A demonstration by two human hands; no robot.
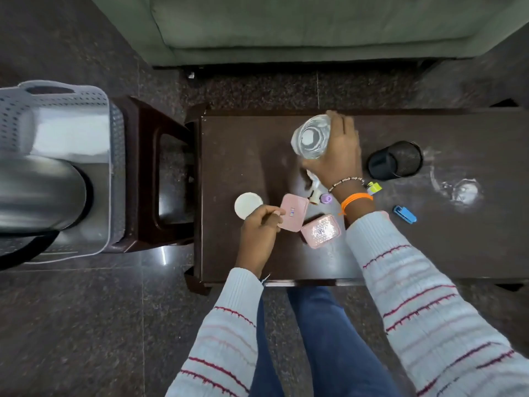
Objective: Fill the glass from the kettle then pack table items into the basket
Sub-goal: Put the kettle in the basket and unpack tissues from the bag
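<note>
Glass [311,136], upper centre of frame: my right hand [339,156] wrapped round its side. Fragile, slippery, likely heavy; keep upright. My left hand [259,230] pinches pink lid [294,212]: light, stiff.

I saw a home, probably a living room. A green sofa [312,24] stood behind a low dark table [458,239] on a polished stone floor [86,325]. A plastic stool [160,173] carried a laundry-type basket [57,110], and small household things lay on the table, like a pink box [320,231] and a mesh cup [396,163].
</note>
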